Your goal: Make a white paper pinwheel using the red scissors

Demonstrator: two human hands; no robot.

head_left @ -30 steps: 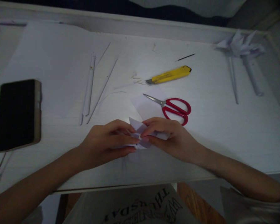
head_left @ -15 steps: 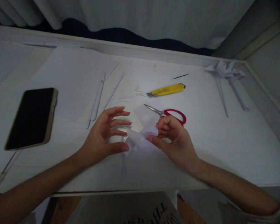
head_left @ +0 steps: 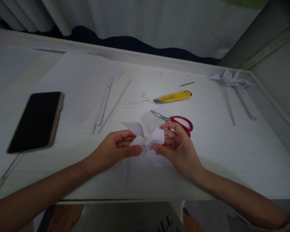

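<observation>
Pinwheel (head_left: pixel 145 137) blades are already folded in; the centre is pinched by left hand (head_left: pixel 116 149) and right hand (head_left: pixel 177 145), both closed on it, at table (head_left: pixel 232 151) front. Scissors (head_left: pixel 176 121) lie at two o'clock. No stick looks fitted yet.

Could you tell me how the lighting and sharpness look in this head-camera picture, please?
Head view: dim overall, with a brighter pool on the table around the yellow utility knife and red scissors; corners fall dark. The white paper pinwheel between left hand and right hand looks pale and soft-edged. Table edges bow, showing wide-angle distortion.
</observation>
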